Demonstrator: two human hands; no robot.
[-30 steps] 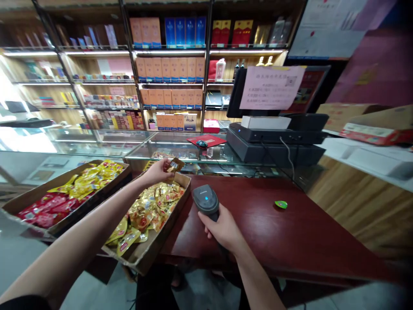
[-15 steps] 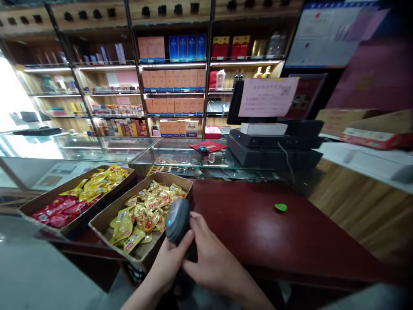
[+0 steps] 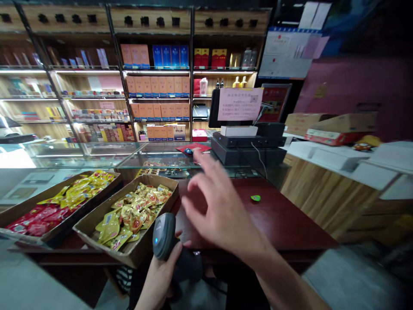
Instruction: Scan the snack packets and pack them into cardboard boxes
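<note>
My left hand (image 3: 163, 269) is wrapped round a dark grey handheld scanner (image 3: 164, 237), whose head with a small blue light points up beside the near edge of the desk. Above the dark red desk (image 3: 274, 224), my right hand (image 3: 216, 202) is raised with its fingers apart and nothing in them. A small green item (image 3: 255, 198) lies on the desk to the right of that hand. Left of the scanner, a cardboard box (image 3: 129, 257) holds gold and yellow packets (image 3: 135, 213).
Another box (image 3: 51, 234) with yellow and red packets stands at the left. Behind the desk is a glass counter (image 3: 155, 160) with a computer mouse (image 3: 189, 151) on a red mat. A monitor (image 3: 214, 107) with a paper notice stands at the back, before stocked shelves.
My right hand has let go of the scanner and moved up and forward, its fingers now spread. The scanner, in my left hand, sits slightly lower and further left. The view has shifted right.
</note>
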